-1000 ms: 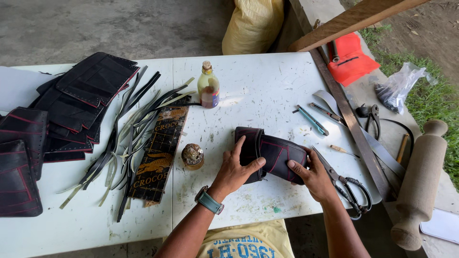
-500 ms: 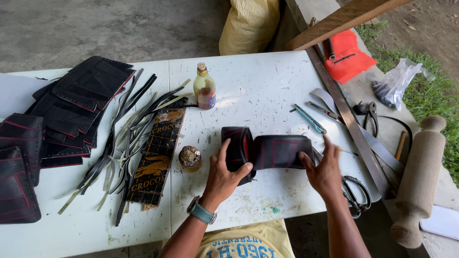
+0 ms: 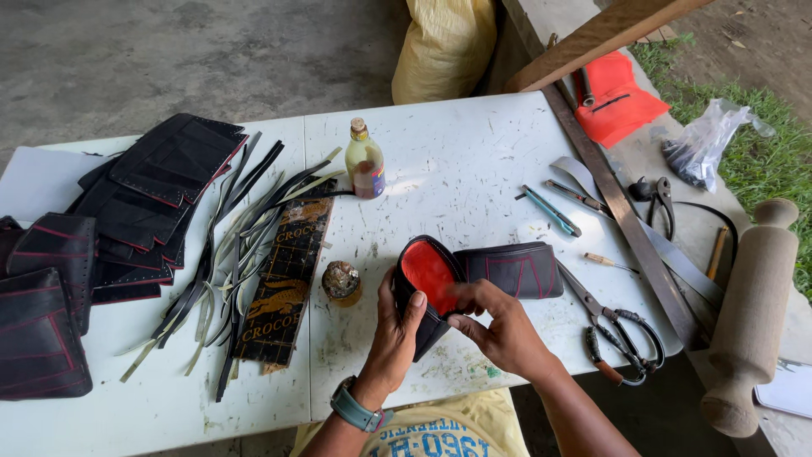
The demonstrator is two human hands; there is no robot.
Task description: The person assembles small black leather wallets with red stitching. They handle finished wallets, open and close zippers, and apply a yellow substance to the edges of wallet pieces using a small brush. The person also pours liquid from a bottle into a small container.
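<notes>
The black pouch [image 3: 482, 275], lying flat and shut half a second ago, is now held open at lower centre of the frame, its red lining shown. It is gripped at the mouth by the left hand [image 3: 397, 326]; the right hand [image 3: 503, 326] is pinched on its near edge, so the inside can be inspected.

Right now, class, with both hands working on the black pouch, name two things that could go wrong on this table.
The left hand and right hand hold the black pouch open beside the small glue tin; an elbow nudge might tip it. The scissors lie near the table edge by the right forearm and could be knocked off.
</notes>
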